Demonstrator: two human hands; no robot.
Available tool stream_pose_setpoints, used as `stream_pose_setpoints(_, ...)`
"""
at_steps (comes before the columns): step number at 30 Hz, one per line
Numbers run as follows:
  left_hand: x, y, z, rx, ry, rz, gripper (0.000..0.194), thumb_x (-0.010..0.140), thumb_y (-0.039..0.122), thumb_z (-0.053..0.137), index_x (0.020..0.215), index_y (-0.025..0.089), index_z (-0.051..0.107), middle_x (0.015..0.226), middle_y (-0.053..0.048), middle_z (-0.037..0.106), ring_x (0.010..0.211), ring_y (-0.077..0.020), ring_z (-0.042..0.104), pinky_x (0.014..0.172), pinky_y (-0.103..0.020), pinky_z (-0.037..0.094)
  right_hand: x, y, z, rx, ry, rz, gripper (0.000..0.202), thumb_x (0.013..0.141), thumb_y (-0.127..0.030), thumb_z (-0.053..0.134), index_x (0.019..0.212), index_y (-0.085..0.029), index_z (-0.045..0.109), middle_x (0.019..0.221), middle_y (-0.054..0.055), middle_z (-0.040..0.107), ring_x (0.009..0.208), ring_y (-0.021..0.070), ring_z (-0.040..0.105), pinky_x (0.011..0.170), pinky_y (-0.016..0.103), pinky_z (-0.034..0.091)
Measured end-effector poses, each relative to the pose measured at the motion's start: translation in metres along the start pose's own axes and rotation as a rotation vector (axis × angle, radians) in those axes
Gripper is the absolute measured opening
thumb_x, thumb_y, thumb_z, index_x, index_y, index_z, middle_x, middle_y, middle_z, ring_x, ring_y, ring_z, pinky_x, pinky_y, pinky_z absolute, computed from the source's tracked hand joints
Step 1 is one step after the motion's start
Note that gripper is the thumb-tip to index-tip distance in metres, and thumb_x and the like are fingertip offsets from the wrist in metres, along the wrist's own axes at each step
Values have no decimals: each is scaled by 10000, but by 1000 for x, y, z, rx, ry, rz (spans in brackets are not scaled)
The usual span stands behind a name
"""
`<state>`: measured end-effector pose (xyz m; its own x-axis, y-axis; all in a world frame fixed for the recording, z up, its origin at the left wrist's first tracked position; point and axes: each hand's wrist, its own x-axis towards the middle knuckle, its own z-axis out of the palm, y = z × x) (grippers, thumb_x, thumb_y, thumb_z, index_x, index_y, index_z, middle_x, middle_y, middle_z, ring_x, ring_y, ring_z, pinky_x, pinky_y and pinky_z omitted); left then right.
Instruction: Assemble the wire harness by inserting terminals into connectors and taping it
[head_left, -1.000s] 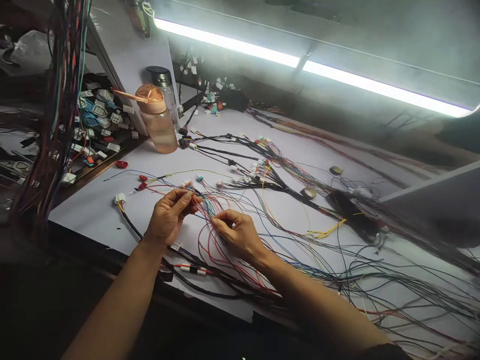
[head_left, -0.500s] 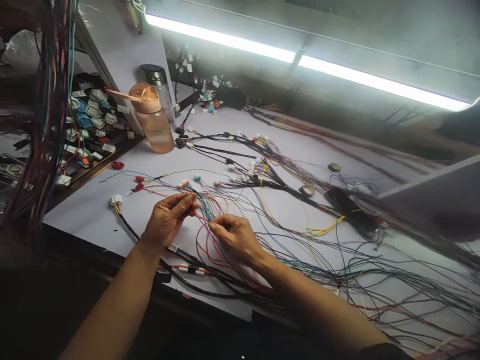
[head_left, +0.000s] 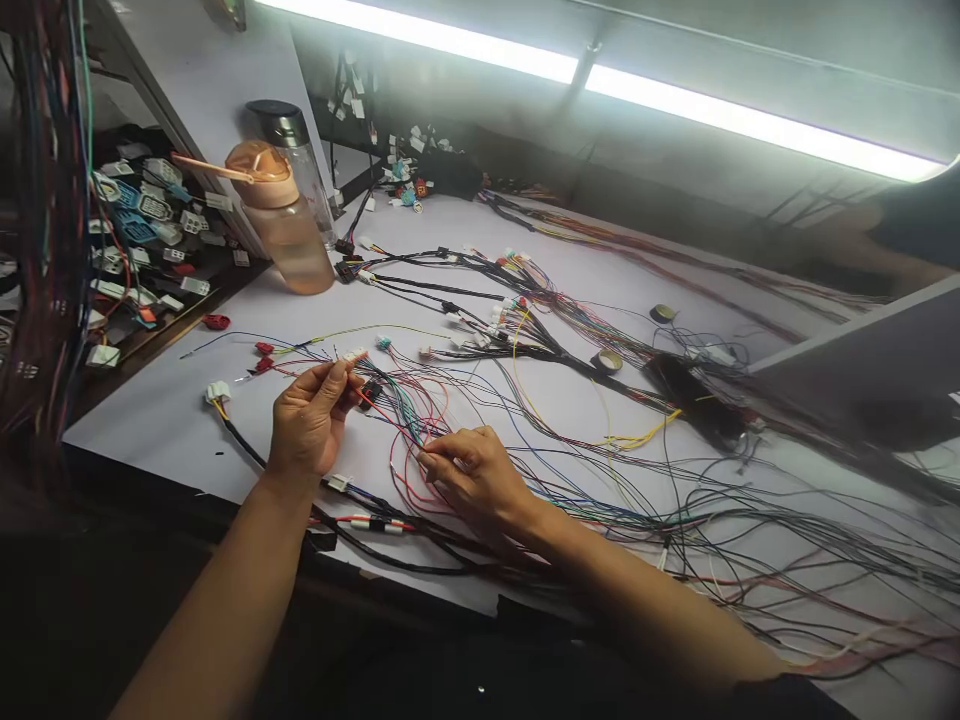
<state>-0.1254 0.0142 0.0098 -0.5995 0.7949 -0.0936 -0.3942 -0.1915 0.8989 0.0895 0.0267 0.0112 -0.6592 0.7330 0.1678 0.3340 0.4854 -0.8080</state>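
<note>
My left hand (head_left: 311, 415) is closed in a pinch on a red wire (head_left: 384, 408), its fingertips near a pale connector (head_left: 355, 357). Beside those fingers sits a black connector (head_left: 370, 393), partly covered. My right hand (head_left: 480, 475) is closed too, thumb and forefinger pinched at the red wire's other visible stretch, over a bundle of thin wires. Between the hands the red wire runs fairly straight. Green and teal wires (head_left: 405, 405) pass behind it, and red loops (head_left: 409, 480) lie below. The wire's tip is hidden by my left fingers.
A peach-lidded bottle (head_left: 281, 225) and a dark-lidded bottle (head_left: 311, 165) stand at the back left. Taped black harness branches (head_left: 555, 355) cross the white table (head_left: 150, 410). Tape rolls (head_left: 606, 361) lie among them. Many connectors (head_left: 142, 220) fill the left shelf.
My left hand has drawn slightly away from my right, widening the stretch of red wire between them. The black connector beside the left fingers now shows. The whole view has shifted a little.
</note>
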Motion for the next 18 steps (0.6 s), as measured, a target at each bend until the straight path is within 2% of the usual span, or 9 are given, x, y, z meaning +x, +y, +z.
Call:
stream_pose_setpoints(4,-1,-3,1,26,-25,8,282,595,314,856,775,160,703,679,-3,659,604,-75,601,578,-167,507,-6,15,-8,-77,88,-71,178,916,-338,593,880,-217,718,887,26,731,827,149,629,773,298,357)
stream_pose_setpoints(8,-12,8,10,46,-70,30,282,598,323,856,781,169,708,675,0,660,611,-81,609,582,-168,511,-13,21,-21,-239,145,-131,162,927,-323,589,860,-231,704,800,1,720,766,131,609,773,321,300)
stream_pose_setpoints(11,-35,26,19,126,-99,108,227,654,321,825,788,181,705,692,-7,671,639,-108,628,606,-206,535,-18,22,-29,-322,174,-175,169,939,-304,574,838,-223,682,762,-13,714,730,118,588,784,330,271)
stream_pose_setpoints(14,-66,36,21,274,-67,297,172,682,296,804,763,202,686,661,-5,673,621,-152,639,598,-276,561,-23,28,-34,-354,149,-201,210,952,-317,548,824,-210,676,761,-3,708,726,118,587,798,332,274)
stream_pose_setpoints(16,-83,34,16,339,-30,275,162,696,298,793,769,210,678,688,-7,684,625,-161,642,613,-302,573,-26,34,-35,-352,109,-204,219,960,-308,530,834,-210,680,758,0,705,730,120,597,812,337,280)
stream_pose_setpoints(18,-96,25,9,335,33,175,168,704,314,786,776,212,674,702,0,690,634,-155,644,616,-285,571,-28,38,-36,-322,69,-201,206,961,-302,524,862,-217,684,775,2,709,759,127,614,836,346,291)
